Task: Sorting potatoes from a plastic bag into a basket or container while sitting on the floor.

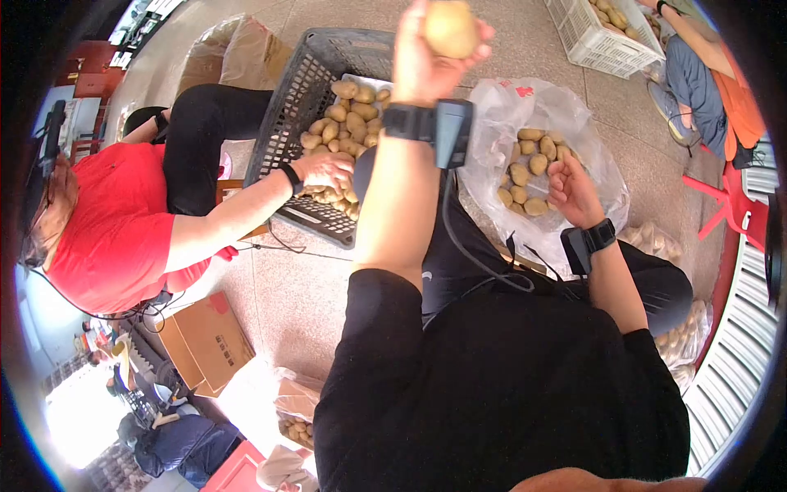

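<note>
High at the top of the view, my left hand holds a large pale potato against its palm and fingers. My right hand, loosely curled with no potato visible in it, is over the right side of an open clear plastic bag on the floor. Several potatoes lie inside the bag. Left of my raised forearm, a black plastic crate holds many potatoes; my arm hides part of it. A co-worker's hand touches potatoes at the crate's near side.
A co-worker in red sits at left. Another person's leg is by a white crate of potatoes at upper right. Cardboard boxes, filled bags and a red stool stand around. A cable hangs from my left wrist device.
</note>
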The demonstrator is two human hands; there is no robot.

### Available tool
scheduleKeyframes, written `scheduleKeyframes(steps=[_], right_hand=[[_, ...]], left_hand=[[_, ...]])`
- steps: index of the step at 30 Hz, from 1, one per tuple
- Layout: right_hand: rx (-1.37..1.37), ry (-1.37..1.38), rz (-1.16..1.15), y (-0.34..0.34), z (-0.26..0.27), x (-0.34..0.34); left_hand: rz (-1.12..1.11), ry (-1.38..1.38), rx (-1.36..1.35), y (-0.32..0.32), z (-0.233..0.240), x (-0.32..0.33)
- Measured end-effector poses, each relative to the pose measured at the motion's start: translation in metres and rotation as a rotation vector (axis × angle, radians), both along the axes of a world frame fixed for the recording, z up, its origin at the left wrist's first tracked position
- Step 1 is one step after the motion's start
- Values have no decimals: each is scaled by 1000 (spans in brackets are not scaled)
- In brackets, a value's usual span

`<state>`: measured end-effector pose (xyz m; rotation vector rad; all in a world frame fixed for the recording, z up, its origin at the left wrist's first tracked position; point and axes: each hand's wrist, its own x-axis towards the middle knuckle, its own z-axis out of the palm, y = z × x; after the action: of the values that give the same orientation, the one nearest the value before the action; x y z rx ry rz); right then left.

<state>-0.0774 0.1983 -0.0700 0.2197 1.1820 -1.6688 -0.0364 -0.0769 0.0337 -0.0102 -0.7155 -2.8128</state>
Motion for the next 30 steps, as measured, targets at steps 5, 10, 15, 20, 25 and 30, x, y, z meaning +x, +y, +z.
scheduleKeyframes(steps=[5,10,15,20,25,30], right_hand=[[12,10,-33,5,5,-1],[43,27,-95,11,-6,-5],[8,3,-152,22,2,-8],[28,10,-192,39,3,-12],[-15,21,-175,41,1,-10],[33,36,-228,50,2,-13]], left_hand=[[340,-188,37,-61,5,45],[312,-306,305,-126,-30,81],[454,-630,228,-138,-53,88],[-443,-499,-302,-175,-121,142],[525,-1585,-1387,-170,-224,170],[198,-1262,-837,-140,-205,165]])
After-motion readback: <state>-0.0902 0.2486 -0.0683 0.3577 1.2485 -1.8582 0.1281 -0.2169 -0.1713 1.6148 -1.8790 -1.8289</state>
